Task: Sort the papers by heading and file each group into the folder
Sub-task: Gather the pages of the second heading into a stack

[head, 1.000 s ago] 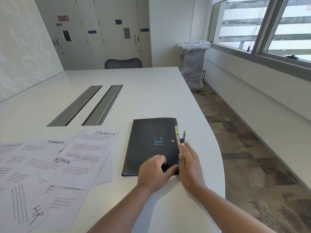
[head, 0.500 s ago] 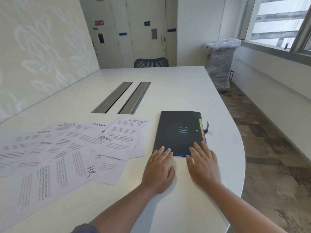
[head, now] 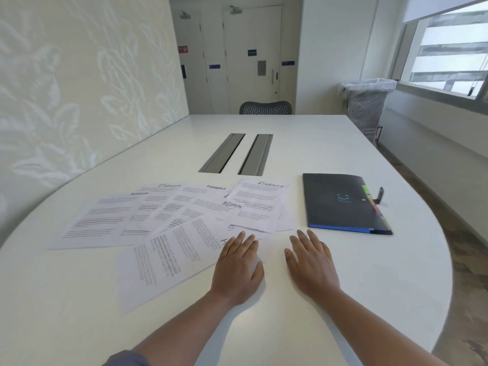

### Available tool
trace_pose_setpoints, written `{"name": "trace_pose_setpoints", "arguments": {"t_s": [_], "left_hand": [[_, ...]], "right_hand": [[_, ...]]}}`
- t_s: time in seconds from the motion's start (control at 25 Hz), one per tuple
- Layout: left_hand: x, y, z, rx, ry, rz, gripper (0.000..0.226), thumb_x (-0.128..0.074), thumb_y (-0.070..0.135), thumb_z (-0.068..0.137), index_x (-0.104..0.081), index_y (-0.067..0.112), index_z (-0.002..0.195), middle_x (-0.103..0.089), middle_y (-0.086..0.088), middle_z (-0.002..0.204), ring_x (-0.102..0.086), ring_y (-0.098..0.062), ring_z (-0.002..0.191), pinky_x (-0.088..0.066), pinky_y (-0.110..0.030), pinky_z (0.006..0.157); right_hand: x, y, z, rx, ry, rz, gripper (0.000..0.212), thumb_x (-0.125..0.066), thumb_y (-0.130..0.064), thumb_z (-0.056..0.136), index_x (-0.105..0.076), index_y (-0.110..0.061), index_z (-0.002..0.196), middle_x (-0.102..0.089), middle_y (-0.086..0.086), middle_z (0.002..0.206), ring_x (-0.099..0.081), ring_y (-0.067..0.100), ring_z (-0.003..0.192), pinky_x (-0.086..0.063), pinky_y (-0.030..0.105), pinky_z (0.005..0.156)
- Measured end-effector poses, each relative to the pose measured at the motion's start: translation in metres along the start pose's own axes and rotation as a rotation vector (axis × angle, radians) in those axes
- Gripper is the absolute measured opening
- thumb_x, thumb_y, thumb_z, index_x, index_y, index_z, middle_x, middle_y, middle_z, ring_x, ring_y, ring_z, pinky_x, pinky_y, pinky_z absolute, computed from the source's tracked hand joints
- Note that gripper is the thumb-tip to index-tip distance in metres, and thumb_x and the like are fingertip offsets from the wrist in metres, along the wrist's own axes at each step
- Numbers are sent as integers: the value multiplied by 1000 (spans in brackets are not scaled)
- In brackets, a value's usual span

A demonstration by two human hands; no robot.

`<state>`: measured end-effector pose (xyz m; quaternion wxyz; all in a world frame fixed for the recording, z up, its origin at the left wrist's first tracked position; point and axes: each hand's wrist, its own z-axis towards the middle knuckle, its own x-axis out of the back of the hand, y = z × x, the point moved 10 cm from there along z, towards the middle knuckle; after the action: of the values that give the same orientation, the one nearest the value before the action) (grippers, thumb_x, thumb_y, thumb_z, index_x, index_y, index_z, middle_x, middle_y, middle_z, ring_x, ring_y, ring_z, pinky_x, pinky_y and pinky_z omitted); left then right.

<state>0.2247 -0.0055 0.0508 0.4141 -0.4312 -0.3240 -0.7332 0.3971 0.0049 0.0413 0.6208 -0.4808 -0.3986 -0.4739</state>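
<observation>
Several printed papers (head: 163,220) lie fanned out and overlapping on the white table (head: 303,143), with handwritten headings FINANCE and ADMIN showing. A black folder (head: 340,204) with a blue lower edge and coloured tabs on its right side lies closed to the right of them. My left hand (head: 239,268) is flat, fingers apart, over the near right corner of the paper spread, covering a heading there. My right hand (head: 311,262) rests flat on bare table between the papers and the folder, touching neither.
Two grey cable slots (head: 237,154) run down the table's middle. A mesh chair (head: 265,108) stands at the far end. A lined bin (head: 368,104) sits by the window wall on the right. The table's curved edge (head: 446,249) drops off just right of the folder.
Both hands have left the folder's near edge and moved left to the papers. The view has swung left, so the folder now sits to the right.
</observation>
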Motion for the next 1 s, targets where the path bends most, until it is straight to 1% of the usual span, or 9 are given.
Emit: {"name": "trace_pose_setpoints", "arguments": {"t_s": [0.08,0.12,0.24,0.36,0.48,0.6,0.68,0.84,1.0], "left_hand": [[17,-49,-29,41,-3,4,55,-41,38,98,-56,11,144,-52,0,153,-36,-20,150,-12,-34,124],[23,-70,-42,61,-11,9,56,-40,40,98,-56,11,144,-52,0,153,-36,-20,150,-13,-34,124],[41,-130,-76,117,-17,26,58,-40,42,96,-60,10,140,-57,-3,148,-42,-22,146,-18,-37,123],[58,-169,-91,176,22,33,58,-42,42,94,-63,7,135,-61,-6,143,-47,-26,142,-22,-39,120],[60,-180,-96,220,12,24,57,-43,42,93,-65,8,132,-63,-7,141,-50,-27,140,-23,-38,119],[55,-184,-97,235,6,18,56,-42,44,93,-66,10,131,-63,-6,141,-49,-27,141,-23,-38,119],[55,-186,-93,235,24,3,50,-42,41,94,-68,12,127,-63,-4,141,-46,-26,143,-27,-39,119],[55,-186,-91,216,76,14,31,-54,25,92,-71,13,115,-66,-4,135,-50,-28,138,-35,-41,115],[56,-184,-93,240,40,43,31,-57,25,90,-70,16,116,-64,-3,138,-50,-31,137,-43,-47,108]], "right_hand": [[-11,-48,-8,-10,-23,11,68,-9,-55,104,-36,-24,158,-25,-2,170,-11,22,160,-15,39,125],[-17,-68,-12,-7,-35,17,65,-12,-53,105,-37,-24,157,-26,-1,170,-12,22,159,-15,39,125],[-25,-123,-26,20,-48,42,77,-6,-56,97,-44,-21,154,-33,1,167,-20,24,158,-21,41,124],[-34,-157,-30,64,-71,26,83,-2,-58,93,-42,-20,155,-33,2,167,-19,25,158,-19,40,124],[-41,-188,-22,107,-95,38,80,-6,-58,93,-42,-20,154,-33,3,167,-19,27,157,-17,42,125],[-51,-219,-16,160,-126,47,63,-22,-54,103,-43,-21,152,-33,2,166,-17,25,157,-14,42,125],[-57,-226,-8,173,-125,42,55,-29,-51,107,-42,-22,152,-36,-1,164,-16,24,157,-13,43,124],[-70,-219,9,127,-134,43,56,-28,-54,106,-44,-22,149,-45,-3,157,-23,25,155,-17,47,121],[-74,-217,11,106,-128,26,57,-29,-56,105,-44,-24,149,-40,-3,161,-22,25,154,-13,49,120]]}}
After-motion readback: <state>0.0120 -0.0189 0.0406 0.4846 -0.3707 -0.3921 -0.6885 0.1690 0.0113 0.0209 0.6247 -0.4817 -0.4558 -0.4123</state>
